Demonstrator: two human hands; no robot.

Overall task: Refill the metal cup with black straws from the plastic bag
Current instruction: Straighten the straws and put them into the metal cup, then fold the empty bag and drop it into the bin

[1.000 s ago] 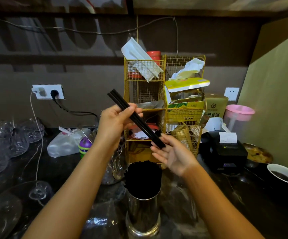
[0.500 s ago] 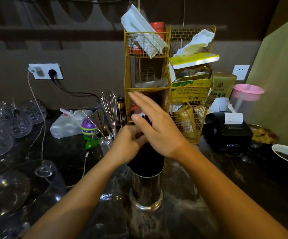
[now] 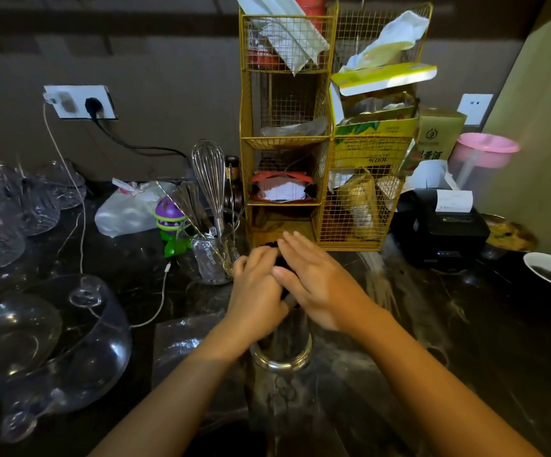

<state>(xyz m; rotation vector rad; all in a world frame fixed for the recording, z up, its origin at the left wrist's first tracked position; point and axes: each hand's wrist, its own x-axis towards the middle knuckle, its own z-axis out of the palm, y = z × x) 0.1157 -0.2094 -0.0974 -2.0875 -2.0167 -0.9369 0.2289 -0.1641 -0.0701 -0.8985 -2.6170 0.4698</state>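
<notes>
metal cup stood on the dark counter at centre, in front of the yellow wire rack. black straws packed its top, mostly covered by our hands. our left hand was curled over the straw tops at the cup's left rim; whether it gripped any we couldn't tell. our right hand lay flat, fingers extended and together, palm down on the straws, overlapping the left. clear plastic bag lay flat just left of the cup. glass with whisk behind left; receipt printer to the right.
</notes>
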